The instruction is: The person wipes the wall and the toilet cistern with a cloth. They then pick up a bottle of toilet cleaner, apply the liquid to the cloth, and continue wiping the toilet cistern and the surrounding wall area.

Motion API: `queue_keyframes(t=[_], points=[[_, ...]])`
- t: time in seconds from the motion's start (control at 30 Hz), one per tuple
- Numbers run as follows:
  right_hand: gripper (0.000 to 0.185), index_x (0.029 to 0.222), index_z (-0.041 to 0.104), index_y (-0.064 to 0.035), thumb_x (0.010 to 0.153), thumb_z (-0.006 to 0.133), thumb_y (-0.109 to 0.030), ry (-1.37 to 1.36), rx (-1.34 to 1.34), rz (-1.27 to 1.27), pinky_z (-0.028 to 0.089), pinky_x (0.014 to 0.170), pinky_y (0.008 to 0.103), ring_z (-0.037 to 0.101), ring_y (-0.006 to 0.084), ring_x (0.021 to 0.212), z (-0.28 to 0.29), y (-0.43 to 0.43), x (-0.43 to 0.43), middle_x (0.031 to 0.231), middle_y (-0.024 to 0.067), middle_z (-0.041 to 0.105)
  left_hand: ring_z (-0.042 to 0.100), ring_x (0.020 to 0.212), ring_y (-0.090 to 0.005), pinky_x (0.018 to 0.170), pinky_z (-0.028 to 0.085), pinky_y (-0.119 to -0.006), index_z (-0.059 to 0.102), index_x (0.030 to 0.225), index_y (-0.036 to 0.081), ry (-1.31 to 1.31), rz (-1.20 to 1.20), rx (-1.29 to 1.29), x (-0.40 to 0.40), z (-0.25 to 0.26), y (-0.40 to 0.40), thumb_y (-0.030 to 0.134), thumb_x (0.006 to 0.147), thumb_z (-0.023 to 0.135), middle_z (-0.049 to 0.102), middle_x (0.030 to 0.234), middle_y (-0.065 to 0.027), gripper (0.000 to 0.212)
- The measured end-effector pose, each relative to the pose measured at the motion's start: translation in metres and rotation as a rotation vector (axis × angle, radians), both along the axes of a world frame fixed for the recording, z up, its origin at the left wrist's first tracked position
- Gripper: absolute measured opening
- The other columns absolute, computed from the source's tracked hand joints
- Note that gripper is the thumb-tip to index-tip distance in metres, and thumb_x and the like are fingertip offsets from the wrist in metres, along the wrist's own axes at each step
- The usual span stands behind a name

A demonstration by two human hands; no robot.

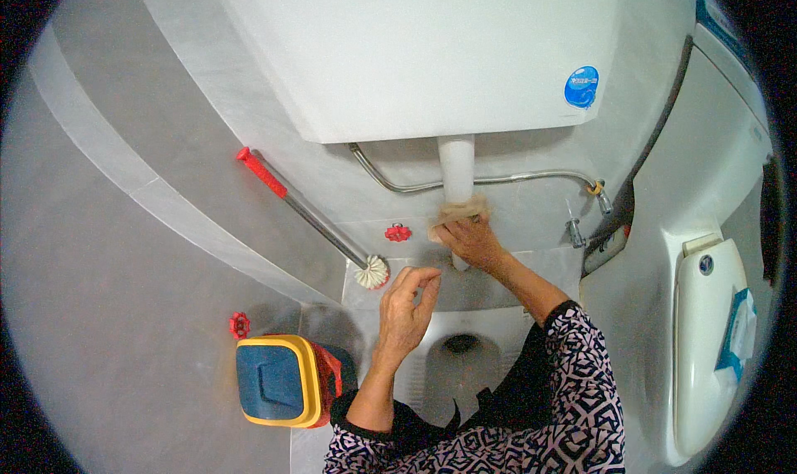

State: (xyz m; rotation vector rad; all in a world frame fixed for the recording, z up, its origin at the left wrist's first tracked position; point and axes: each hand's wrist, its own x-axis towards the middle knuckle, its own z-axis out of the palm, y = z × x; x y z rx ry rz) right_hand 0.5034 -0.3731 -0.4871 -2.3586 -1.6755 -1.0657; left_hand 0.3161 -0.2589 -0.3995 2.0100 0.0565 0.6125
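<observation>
My right hand (pixel 468 240) presses a beige cloth (pixel 464 211) around the lower part of a white flush pipe (pixel 456 166). That pipe comes down from a white toilet cistern (pixel 436 63) on the wall. Lower and to the left, my left hand (pixel 403 309) hovers with loosely curled fingers and nothing visible in it. Beneath both forearms is a squat toilet pan (pixel 462 374), partly covered by my sleeves and dark clothing. A toilet brush (pixel 324 228) with a red grip leans left of my hands, its white bristle head (pixel 372 272) near the wall's foot.
A braided hose (pixel 405 187) crosses behind the pipe to a valve (pixel 601 200). Red valve handles (pixel 397 232) (pixel 239 325) jut from the walls. At left stands a bin with a blue-and-yellow lid (pixel 277 380). A urinal (pixel 703 343) lines the right side, beside a metal tap (pixel 575 232).
</observation>
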Motion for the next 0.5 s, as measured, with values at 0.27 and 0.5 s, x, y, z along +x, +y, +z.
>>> queue_keyframes(t=[0.27, 0.5], points=[[0.055, 0.120, 0.032, 0.0104, 0.084, 0.057, -0.023, 0.723, 1.161, 0.064, 0.027, 0.093, 0.0536, 0.039, 0.0411, 0.107, 0.069, 0.042, 0.017, 0.114, 0.0286, 0.040, 0.061, 0.078, -0.0277, 0.067, 0.047, -0.034, 0.060, 0.094, 0.000, 0.036, -0.021, 0.080, 0.001, 0.003, -0.005, 0.006, 0.082, 0.060, 0.061, 0.086, -0.0140, 0.014], [0.070, 0.126, 0.029, 0.0157, 0.080, 0.061, -0.026, 0.492, 1.060, -0.270, 0.020, 0.100, 0.0590, 0.035, 0.0492, 0.112, 0.029, 0.067, 0.007, 0.117, 0.0332, 0.038, 0.061, 0.078, -0.0254, 0.066, 0.047, -0.034, 0.060, 0.095, 0.003, 0.078, -0.043, 0.188, -0.003, 0.009, -0.011, 0.006, 0.082, 0.061, 0.061, 0.086, -0.0122, 0.013]])
